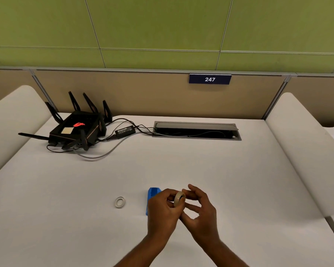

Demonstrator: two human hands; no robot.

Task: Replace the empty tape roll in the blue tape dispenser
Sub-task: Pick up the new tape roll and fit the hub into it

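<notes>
Tape roll: small ring, pale tan, glossy band, dark hollow centre; held on edge above the table, just right of the dispenser. Both hands meet on it. Left hand: fingers curled, thumb and fingertips pinching the roll's left side. Right hand: fingers loosely spread, fingertips touching the roll's right side, palm turned inward.

Dispenser: blue plastic, smooth, wedge-like with a rounded far end; lying on the table, its right part hidden behind the left hand. Whether anything sits inside it cannot be told.

Empty core: thin whitish ring, flat on the table, left of the dispenser and clear of it.

Table: off-white, matte, flat; rounded cushioned edges rise at the left and right sides. Broad bare surface lies beyond the dispenser and to either side of it.

Router: black, angular, several stiff antennas, red glowing mark on top; far beyond the dispenser to the left. Power adapter: black brick, just right of the router, thin dark cables trailing. Grey cable: loops across the table in front of the router.

Cable hatch: grey metal, rectangular, lid raised, set into the table far beyond the dispenser.

Number plate: dark blue, reads 247, on the tan partition beyond the hatch.
</notes>
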